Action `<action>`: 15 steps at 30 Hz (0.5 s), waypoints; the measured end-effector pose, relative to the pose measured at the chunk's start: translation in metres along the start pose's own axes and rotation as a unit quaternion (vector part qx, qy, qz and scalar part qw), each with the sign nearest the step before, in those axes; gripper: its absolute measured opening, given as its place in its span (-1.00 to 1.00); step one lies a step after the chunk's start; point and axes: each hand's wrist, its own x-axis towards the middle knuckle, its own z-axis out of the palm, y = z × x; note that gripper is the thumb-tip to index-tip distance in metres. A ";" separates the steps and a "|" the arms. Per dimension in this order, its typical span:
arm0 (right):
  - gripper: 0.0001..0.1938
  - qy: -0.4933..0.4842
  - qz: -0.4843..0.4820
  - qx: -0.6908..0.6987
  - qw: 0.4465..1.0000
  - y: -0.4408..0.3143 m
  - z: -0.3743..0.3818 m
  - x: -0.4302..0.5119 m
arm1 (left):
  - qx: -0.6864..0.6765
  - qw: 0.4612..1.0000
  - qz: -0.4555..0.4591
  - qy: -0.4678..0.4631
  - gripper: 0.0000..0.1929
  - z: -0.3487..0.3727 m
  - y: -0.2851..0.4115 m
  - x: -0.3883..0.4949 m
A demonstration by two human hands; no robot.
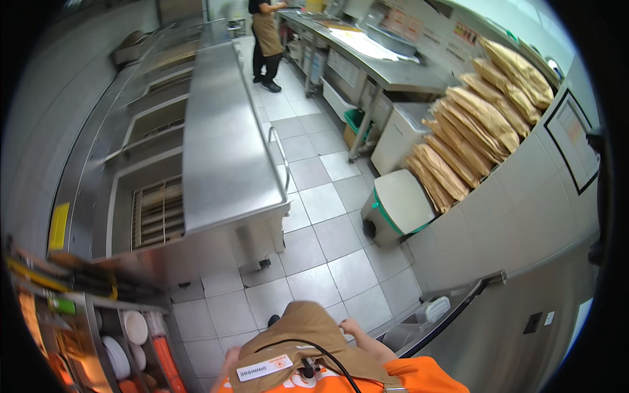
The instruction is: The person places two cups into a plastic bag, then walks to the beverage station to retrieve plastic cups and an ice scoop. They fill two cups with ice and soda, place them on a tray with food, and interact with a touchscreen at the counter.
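Observation:
My right hand (349,326) hangs beside my brown apron (304,324), over the tiled floor. Its fingers look loosely curled, and I see nothing held in it. Only a small part of my left hand (233,352) shows at the apron's left edge; the rest is hidden. Before me lies a floor of pale tiles (314,245). Ahead on the left stands a row of deep fryers (147,177) with a steel counter (226,132) along its side. Neither hand touches this equipment. A black cable (324,349) and a name badge (264,368) are on my apron.
Stacked brown paper bags (471,123) and a lidded bin (400,206) stand on the right. A person (268,39) is by the steel worktable (388,69) farther ahead. Shelves with white bowls (135,326) are at lower left; a steel door (491,319) is at lower right.

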 end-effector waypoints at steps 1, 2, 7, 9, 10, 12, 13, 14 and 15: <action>-0.72 0.024 0.052 0.057 0.997 0.019 -0.002 0.005 | 0.049 0.998 0.023 -0.024 -0.64 0.003 0.046 0.027; -0.73 0.046 0.109 0.110 0.987 0.040 -0.004 0.010 | 0.016 0.998 0.037 -0.044 -0.64 0.012 0.089 0.052; -0.76 -0.091 0.242 0.136 0.956 0.099 -0.016 0.080 | 0.168 0.963 0.033 -0.209 -0.63 0.139 0.255 0.162; -0.77 -0.094 0.168 0.077 0.978 0.114 -0.059 0.101 | 0.260 0.929 0.015 -0.264 -0.62 0.204 0.298 0.189; -0.78 -0.106 0.140 0.052 0.983 0.111 -0.096 0.120 | 0.387 0.874 0.070 -0.286 -0.61 0.234 0.325 0.199; -0.79 -0.125 0.056 -0.026 0.990 0.099 -0.192 0.167 | 0.625 0.695 0.216 -0.282 -0.59 0.292 0.379 0.214; -0.80 -0.128 0.004 -0.090 0.988 0.092 -0.250 0.192 | 0.649 0.659 0.253 -0.283 -0.58 0.316 0.412 0.222; -0.80 -0.121 -0.041 -0.150 0.980 0.084 -0.310 0.216 | 0.651 0.646 0.282 -0.282 -0.57 0.339 0.448 0.230; -0.80 -0.108 -0.067 -0.206 0.970 0.072 -0.367 0.240 | 0.566 0.702 0.297 -0.314 -0.58 0.356 0.487 0.241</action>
